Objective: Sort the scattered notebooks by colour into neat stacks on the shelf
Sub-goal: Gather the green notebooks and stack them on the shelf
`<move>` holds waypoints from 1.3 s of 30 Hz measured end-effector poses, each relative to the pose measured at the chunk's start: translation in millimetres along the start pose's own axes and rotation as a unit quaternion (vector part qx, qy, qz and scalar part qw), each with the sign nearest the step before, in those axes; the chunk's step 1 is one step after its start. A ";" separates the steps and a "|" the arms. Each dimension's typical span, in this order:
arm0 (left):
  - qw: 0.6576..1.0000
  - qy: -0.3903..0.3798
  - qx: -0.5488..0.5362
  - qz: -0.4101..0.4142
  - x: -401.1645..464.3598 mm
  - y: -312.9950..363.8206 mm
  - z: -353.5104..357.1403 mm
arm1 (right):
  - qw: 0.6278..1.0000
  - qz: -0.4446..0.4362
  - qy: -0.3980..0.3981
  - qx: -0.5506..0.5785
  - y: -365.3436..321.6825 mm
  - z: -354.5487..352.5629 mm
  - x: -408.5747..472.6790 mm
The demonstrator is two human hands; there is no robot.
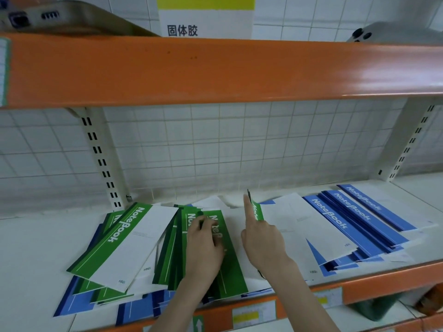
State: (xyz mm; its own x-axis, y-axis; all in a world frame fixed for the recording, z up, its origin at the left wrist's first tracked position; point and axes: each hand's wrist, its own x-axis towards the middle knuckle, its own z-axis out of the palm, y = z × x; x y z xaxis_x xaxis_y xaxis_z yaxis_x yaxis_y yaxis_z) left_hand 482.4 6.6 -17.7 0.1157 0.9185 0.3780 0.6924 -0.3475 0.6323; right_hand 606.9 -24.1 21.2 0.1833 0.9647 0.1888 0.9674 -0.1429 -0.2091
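Green and blue notebooks lie scattered on the white shelf (36, 236). A fanned pile of green notebooks (172, 255) sits at the centre, and my left hand (203, 248) rests on top of it with curled fingers gripping the top covers. One green notebook (256, 210) stands tilted on its edge, and my right hand (261, 238) holds it with the index finger stretched up along it. Another green notebook (124, 240) lies to the left over blue ones (79, 303). Several blue notebooks (354, 219) are fanned out on the right.
An orange upper shelf beam (215, 70) runs overhead, with a white paper sign (206, 22) above it. Slotted cream uprights (100, 154) stand at left and right against the tiled wall. The orange front edge (359, 286) carries price labels.
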 end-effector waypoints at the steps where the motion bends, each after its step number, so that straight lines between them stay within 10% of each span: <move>1: 0.999 0.010 -0.028 -0.015 0.5 0.8 -2.1 | 1.000 -0.006 -0.005 -0.004 0.4 -2.0 0.3; 16: 0.915 0.074 -0.371 -0.138 6.6 -5.7 -12.8 | 0.996 -0.054 -0.063 0.026 -49.9 -1.6 -10.8; 39: 0.923 0.073 -0.349 -0.142 2.5 -5.1 -15.5 | 0.991 -0.056 -0.067 0.101 -34.2 -3.3 -8.5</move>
State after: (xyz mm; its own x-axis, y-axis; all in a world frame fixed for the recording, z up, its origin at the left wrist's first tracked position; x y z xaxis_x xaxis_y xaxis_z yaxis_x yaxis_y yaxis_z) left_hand 468.1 7.7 -9.6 -0.1331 0.9736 0.1853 0.0456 -0.1807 0.9825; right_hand 572.9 -28.1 30.0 0.0391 0.9947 0.0951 0.9235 0.0004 -0.3836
